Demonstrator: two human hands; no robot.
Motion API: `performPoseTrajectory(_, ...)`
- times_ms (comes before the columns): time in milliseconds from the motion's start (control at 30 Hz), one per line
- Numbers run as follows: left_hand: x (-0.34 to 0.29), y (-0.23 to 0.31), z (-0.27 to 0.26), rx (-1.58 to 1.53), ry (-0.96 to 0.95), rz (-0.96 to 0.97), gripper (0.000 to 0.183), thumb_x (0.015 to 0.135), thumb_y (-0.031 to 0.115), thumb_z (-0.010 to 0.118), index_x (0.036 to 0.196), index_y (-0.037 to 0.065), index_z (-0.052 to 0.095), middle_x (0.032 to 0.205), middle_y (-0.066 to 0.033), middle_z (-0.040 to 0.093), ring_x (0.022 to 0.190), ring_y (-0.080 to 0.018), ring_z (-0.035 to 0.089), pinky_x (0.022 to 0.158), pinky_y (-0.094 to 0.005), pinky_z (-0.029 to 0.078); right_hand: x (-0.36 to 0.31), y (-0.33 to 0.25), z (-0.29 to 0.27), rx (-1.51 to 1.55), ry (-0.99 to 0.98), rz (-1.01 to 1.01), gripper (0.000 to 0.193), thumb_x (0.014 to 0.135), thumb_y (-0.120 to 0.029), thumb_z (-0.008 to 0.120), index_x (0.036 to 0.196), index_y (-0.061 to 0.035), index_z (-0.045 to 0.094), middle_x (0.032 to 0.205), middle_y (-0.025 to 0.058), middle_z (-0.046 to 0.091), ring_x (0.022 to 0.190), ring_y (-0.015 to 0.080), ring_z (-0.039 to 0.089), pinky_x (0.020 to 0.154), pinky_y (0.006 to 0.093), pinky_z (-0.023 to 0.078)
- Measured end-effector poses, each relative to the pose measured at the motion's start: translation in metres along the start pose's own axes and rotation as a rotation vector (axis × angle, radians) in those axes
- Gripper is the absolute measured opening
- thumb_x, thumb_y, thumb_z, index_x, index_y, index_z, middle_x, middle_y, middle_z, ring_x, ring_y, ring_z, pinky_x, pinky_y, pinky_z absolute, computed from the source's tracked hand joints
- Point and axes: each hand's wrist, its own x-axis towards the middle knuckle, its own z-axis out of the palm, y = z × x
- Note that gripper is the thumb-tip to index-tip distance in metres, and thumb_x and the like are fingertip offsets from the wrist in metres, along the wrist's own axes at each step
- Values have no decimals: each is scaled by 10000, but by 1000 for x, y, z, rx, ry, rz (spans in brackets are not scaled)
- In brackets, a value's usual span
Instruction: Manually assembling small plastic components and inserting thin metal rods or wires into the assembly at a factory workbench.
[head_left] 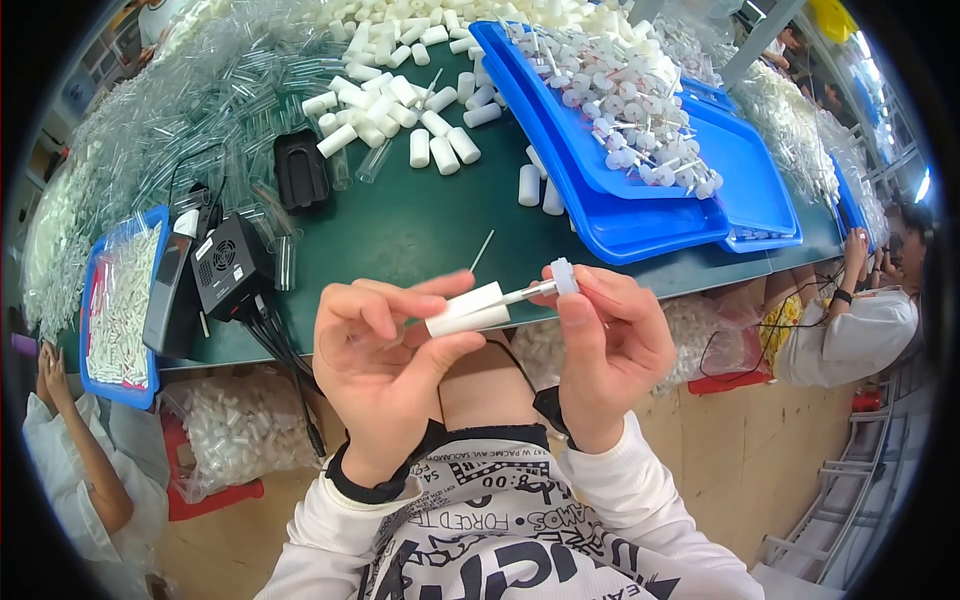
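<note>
My left hand (375, 350) pinches a white cylinder (468, 320) between thumb and fingers. A second white length (474, 298) lies along it; whether these are two cylinders or one split lengthwise I cannot tell. Between thumb and fingertips, my right hand (615, 335) grips a translucent plastic cap (564, 276) with a thin stem (528, 291). The stem points left and its tip meets the right ends of the white pieces. Both hands are raised over the near table edge, above my lap. Just beyond the left fingers a thin rod (483, 250) lies on the table.
The green table (400, 225) bears loose white cylinders (432, 150) and heaped clear tubes (200, 110). Stacked blue trays (640, 235) hold capped stems (640, 120). At left are a black cabled box (230, 265), a black holder (300, 170) and a blue tray (150, 370) of small white pieces. Co-workers sit on both sides.
</note>
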Motion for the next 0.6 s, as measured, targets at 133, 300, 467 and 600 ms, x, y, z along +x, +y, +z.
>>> performPoseTrajectory(133,-1,4,-2,-44,31,-43,441,668,-201,653,851,52,343,925,-150,552,992,-364,591,797,-406,557,2,8,-10,-194,-78,-132,217,719,82,698,913,41,608,915,162,637,759,156,619,616,226,489)
performPoseTrajectory(300,1,8,-5,-122,61,-336,414,671,-211,641,841,36,356,922,-159,549,970,-346,605,793,-386,563,7,2,-21,-186,-191,-67,193,717,58,712,876,36,605,812,121,646,655,107,595,546,197,455)
performPoseTrajectory(467,-5,1,1,184,-79,142,380,683,-185,659,832,8,367,933,-156,540,940,-341,621,757,-362,577,6,-11,-12,-223,-139,164,135,745,34,703,828,30,597,733,71,637,587,70,560,515,187,435)
performPoseTrajectory(600,-6,-2,-2,228,-53,222,377,684,-170,672,830,5,372,941,-151,536,930,-344,626,751,-369,579,5,-17,-8,-74,-115,346,118,762,30,689,861,38,626,782,76,630,625,54,550,508,176,424)
